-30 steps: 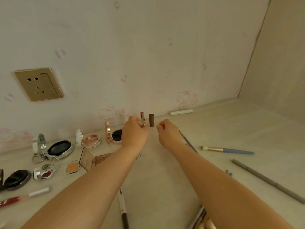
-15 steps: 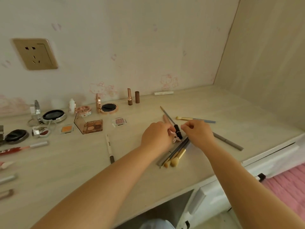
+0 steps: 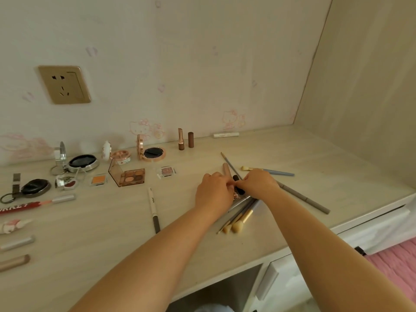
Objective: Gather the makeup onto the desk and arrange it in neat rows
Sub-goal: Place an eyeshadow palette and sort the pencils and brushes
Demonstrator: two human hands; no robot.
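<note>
Fingers of the left hand and right hand meet, together pinching a small dark-tipped item; brushes lie bunched just beneath the grip on the desk.

The two hands meet over a small dark item and cover most of it, so its kind is unclear. The brush bundle is partly hidden under them. At the surface's left edge, several tubes are cut off.
</note>
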